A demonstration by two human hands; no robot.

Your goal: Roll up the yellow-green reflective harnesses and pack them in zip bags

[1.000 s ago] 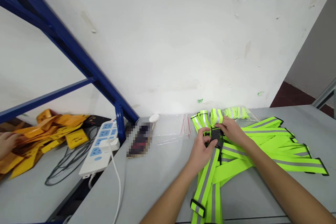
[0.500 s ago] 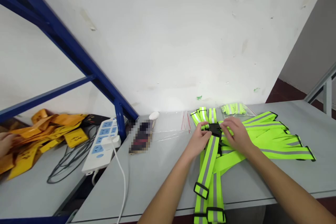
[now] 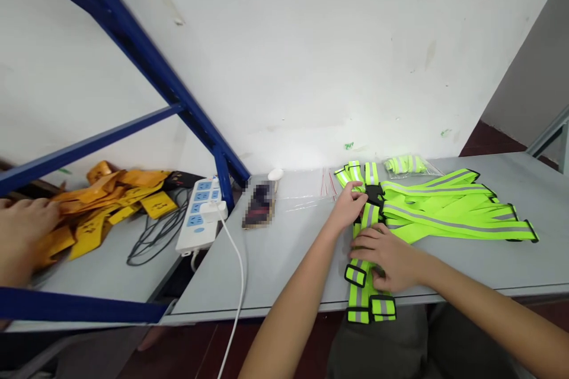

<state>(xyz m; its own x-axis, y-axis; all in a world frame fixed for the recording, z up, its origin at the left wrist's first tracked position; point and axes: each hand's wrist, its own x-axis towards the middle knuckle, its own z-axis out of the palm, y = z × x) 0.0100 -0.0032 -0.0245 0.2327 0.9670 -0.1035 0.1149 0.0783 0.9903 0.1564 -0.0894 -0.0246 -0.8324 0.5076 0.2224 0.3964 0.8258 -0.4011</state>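
The reflective strap vest (image 3: 427, 213) lies on the tabletop (image 3: 275, 260). Left hand (image 3: 351, 204) pinches straps beside the black buckle (image 3: 374, 194); right hand (image 3: 386, 260) presses flat, fingers spread, on the lower straps, seemingly mid-fold.

A blue metal shelf frame (image 3: 146, 59) is seen across the upper left of the frame, slanting down to the grey table (image 3: 284, 249). A white power strip (image 3: 198, 213) with blue sockets is laid at centre left, with a white cable (image 3: 237, 284) running down toward the bottom edge. Black cords (image 3: 153, 234) are coiled just left of it. A heap of yellow tags (image 3: 106, 201) is spread at the left, touched by another person's hand (image 3: 20, 234). Clear plastic bags (image 3: 306, 189) are laid near the wall (image 3: 311, 41) at centre, beside a blurred dark item (image 3: 258, 204).
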